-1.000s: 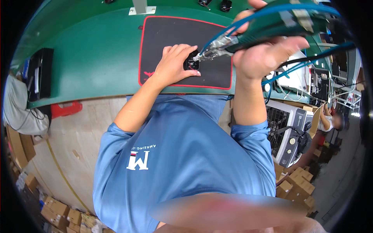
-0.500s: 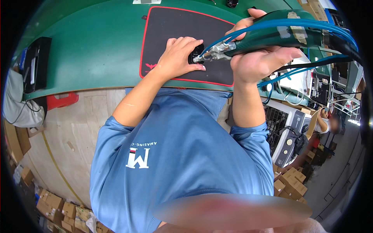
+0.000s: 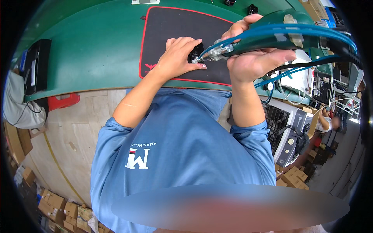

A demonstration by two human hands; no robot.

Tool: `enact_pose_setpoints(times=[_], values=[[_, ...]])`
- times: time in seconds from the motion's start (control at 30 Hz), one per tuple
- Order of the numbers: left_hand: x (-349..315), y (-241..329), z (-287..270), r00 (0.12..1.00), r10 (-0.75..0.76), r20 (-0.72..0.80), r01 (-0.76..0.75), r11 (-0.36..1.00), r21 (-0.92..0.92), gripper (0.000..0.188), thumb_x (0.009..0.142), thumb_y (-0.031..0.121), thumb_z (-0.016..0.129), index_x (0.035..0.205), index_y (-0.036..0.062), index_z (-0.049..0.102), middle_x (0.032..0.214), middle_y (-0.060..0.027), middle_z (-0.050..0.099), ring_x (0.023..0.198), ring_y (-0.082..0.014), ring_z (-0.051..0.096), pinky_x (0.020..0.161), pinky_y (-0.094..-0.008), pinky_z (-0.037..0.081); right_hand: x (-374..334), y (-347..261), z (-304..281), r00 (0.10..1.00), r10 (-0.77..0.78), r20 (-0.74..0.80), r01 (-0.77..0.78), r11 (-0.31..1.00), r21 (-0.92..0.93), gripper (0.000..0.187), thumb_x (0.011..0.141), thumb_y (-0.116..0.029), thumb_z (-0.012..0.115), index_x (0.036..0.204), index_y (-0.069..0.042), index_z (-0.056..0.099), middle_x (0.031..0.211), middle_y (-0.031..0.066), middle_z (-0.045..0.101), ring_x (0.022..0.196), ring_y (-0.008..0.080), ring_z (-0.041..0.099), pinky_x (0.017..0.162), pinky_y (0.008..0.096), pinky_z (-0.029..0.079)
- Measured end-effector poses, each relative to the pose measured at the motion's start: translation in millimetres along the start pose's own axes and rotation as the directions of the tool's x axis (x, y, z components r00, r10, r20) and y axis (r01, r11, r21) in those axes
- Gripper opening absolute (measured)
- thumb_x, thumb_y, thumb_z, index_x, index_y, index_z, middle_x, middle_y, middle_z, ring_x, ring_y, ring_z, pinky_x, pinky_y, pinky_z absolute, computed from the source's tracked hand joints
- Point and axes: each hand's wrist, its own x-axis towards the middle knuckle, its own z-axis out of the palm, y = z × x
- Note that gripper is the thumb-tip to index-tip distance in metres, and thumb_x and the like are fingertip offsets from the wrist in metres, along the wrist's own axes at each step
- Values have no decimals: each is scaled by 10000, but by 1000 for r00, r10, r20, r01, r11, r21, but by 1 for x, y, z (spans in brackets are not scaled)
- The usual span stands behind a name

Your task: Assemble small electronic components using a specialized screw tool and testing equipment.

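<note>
On the black mat [image 3: 171, 27] with red edging, my left hand [image 3: 178, 56] grips a small black part [image 3: 196, 52] between thumb and fingers. Much of that part is covered by the hand and the tool tip. My right hand [image 3: 248, 66] is wrapped round a thick green handheld power tool [image 3: 268, 37], its body tilted up to the right. The tool's metal nose [image 3: 213, 53] points left and its tip is at the black part; contact is hard to make out. Blue hoses [image 3: 295, 27] run from the nose over the tool to the right.
The mat lies on a green bench [image 3: 89, 50]. Small black parts [image 3: 253, 9] sit at its far side, and a black box [image 3: 37, 66] at the left end. A red stool [image 3: 64, 101] is under the bench edge. A grey machine [image 3: 289, 149] stands right; another person [image 3: 325, 121] is beyond.
My right hand and the tool have shifted slightly left and down, baring a small black part at the far side. My left hand has hardly moved.
</note>
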Motion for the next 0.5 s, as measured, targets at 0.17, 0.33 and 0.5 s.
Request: enact_pose_setpoints(times=[0.17, 0.33, 0.5], values=[[1, 1, -2, 999, -28, 38, 28, 1000, 8, 813, 673, 486, 865, 1320, 78, 590, 1137, -56, 614, 1066, -259, 579, 958, -398, 364, 12, 3, -1, 997, -51, -55, 50, 999, -20, 1124, 809, -942, 150, 1131, 42, 588, 679, 116, 595, 581, 189, 568, 525, 301, 495], [0, 1, -4, 999, -7, 40, 7, 1000, 5, 826, 650, 461, 880, 1327, 90, 584, 1163, -49, 608, 1072, -253, 570, 965, -401, 352, 30, -39, 21, 989, -122, 88, 115, 991, 73, 982, 923, -836, 189, 1193, 43, 533, 664, 83, 592, 516, 142, 574, 466, 254, 510], [0, 2, -5, 998, -9, 60, 9, 1000, 8, 836, 640, 466, 878, 1329, 96, 583, 1190, -48, 606, 1079, -248, 560, 955, -399, 349, 31, -36, 17, 991, -69, 115, 85, 987, -134, 992, 915, -846, 204, 1192, 47, 536, 726, 108, 617, 526, 156, 584, 473, 269, 525]])
